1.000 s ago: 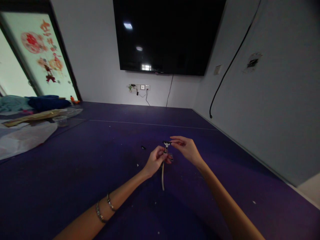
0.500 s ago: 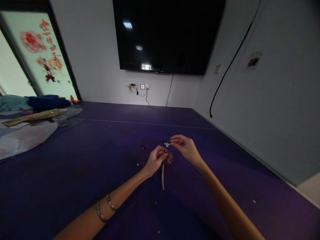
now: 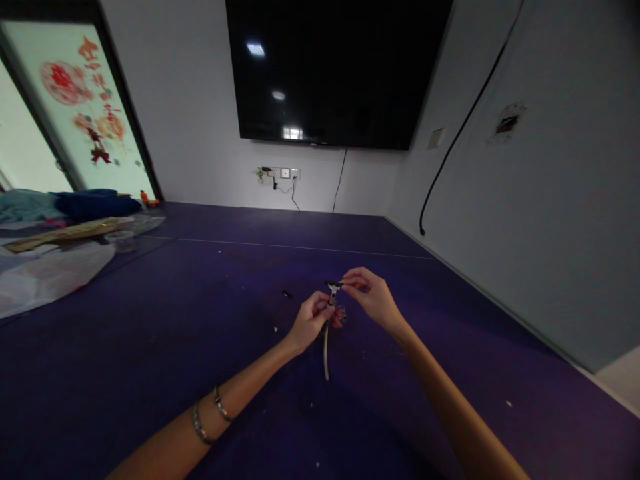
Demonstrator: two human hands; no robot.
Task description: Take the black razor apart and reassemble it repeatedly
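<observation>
The left hand (image 3: pixel 311 321) pinches a small T-shaped piece (image 3: pixel 333 289) by its stem, thumb on the near side and forefinger behind, so that its dark crossbar stands up just beyond those fingertips. The right hand (image 3: pixel 373 299) comes in from the other side, thumb and forefinger brought together at the crossbar's right end; they look to be touching it, but whether they grip it or merely rest there I cannot tell. A pale strip (image 3: pixel 326 357) hangs below the left fingers toward the wearer, and where its upper end goes is hidden by the hand. Something clear (image 3: pixel 343 312) shows by the lower left fingers, too small to make out. The main risk, I judge, lies in that narrow hold: a sideways push from the right fingertips could twist the stem in the left pinch or tip the crossbar. Should the lower left fingers loosen, the clear item could drop, and a snag on the dangling strip could tug the hold askew. A small black piece (image 3: pixel 287 294) lies beyond and left of the left fingers on the dark purple surface (image 3: pixel 200 287), where anything dark that fell could be hard to spot.
</observation>
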